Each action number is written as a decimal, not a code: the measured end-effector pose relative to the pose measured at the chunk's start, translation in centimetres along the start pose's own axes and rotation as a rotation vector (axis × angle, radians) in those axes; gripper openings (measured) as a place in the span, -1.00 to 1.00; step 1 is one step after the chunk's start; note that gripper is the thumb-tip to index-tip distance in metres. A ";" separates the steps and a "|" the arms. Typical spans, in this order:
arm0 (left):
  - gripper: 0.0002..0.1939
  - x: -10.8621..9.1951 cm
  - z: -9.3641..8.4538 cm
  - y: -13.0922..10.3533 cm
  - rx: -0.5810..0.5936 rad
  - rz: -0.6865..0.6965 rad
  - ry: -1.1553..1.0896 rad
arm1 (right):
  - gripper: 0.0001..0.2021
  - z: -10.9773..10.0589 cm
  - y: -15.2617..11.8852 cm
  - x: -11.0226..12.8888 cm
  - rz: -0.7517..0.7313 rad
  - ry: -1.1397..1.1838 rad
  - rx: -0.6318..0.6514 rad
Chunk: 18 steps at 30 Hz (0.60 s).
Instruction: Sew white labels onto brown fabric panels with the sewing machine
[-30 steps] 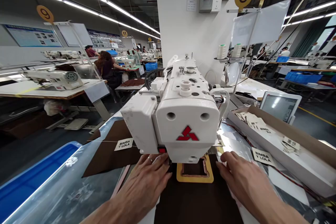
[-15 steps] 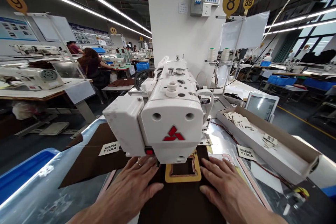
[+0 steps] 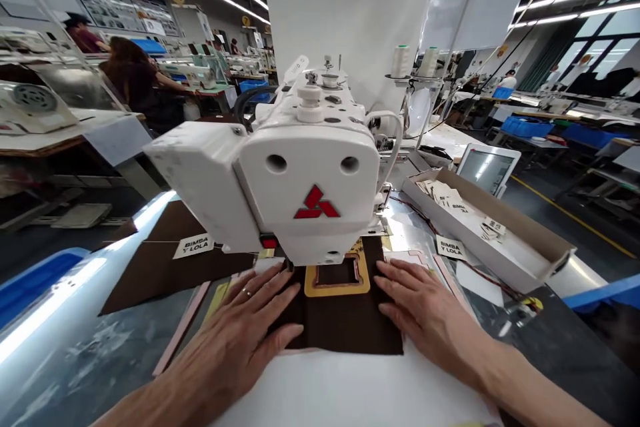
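My left hand (image 3: 245, 327) lies flat, fingers stretched, at the left side of a dark brown fabric piece (image 3: 350, 330). On the opposite side, the fingertips of my right hand (image 3: 425, 303) rest on the fabric's right edge, spread a little apart. Between my hands sits a yellow frame-shaped template (image 3: 335, 291) with a rectangular opening, partly under the head of a white sewing machine (image 3: 310, 167). The needle area is hidden behind the machine head. A white sheet-like surface (image 3: 360, 390) shows in front of the fabric.
At left, a cream lettered label (image 3: 194, 245) lies on more brown fabric (image 3: 145, 273). Another label (image 3: 451, 247) lies at right, beside a cardboard box (image 3: 525, 267) holding several labels. A blue bin (image 3: 45, 273) stands far left. People work at machines behind.
The view has tilted down and come nearer, so the machine looks larger and higher. The brown fabric's near edge and the white surface now show. Both hands stay flat beside the template.
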<state>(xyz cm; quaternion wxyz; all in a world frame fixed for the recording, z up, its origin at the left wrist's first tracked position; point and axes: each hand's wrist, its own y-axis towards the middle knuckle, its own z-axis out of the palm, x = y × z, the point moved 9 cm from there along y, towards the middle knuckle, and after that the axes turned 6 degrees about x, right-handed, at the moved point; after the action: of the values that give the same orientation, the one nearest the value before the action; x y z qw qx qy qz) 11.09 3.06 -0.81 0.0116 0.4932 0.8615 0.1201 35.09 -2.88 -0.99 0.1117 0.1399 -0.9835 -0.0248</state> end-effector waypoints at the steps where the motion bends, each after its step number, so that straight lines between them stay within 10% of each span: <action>1: -0.45 -0.3 -0.2 -0.4 -0.005 0.011 -0.005 | -0.59 0.3 -0.1 0.0 -0.006 -0.006 0.004; 18: -0.29 -2.3 -0.6 -5.1 -0.007 0.125 -0.031 | -0.67 1.1 -5.5 2.8 -0.166 -0.233 -0.163</action>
<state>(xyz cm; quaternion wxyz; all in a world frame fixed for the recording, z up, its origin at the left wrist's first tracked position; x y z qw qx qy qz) 7.86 -1.45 -1.60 0.0191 0.5480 0.8282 0.1161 33.67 -8.97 -1.90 0.0054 0.2074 -0.9696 -0.1296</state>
